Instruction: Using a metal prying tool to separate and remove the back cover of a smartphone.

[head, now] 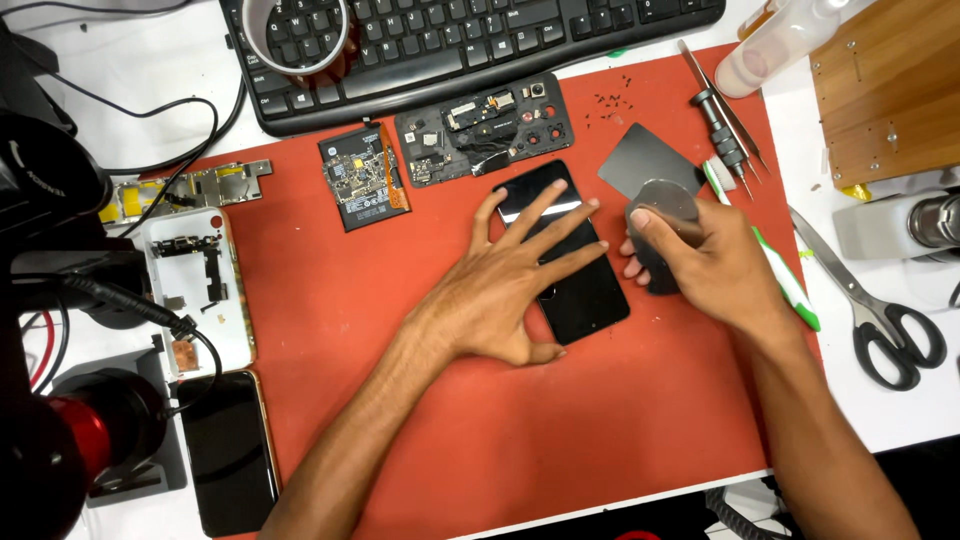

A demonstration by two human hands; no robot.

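Two hands at work on a red mat (480, 440) over the worktop. Left hand (510, 290), fingers spread and grip released, presses flat on a black phone screen (585, 300) at mat centre, steadying it. Right hand (715, 265) clenches a dark rounded tool (665, 205) beside the screen's right edge. Circuit board (362, 180) and black phone frame (485, 125) lie along the far edge.

Both bare forearms reach up from the lower edge and converge toward the middle. The left hand (510, 290) lies palm down, fingers (545, 215) spread wide and straight, thumb stretched out below. The right hand (705, 265) is curled in a loose fist, knuckles up, thumb tucked on top, fingertips folded underneath in a closed grip.
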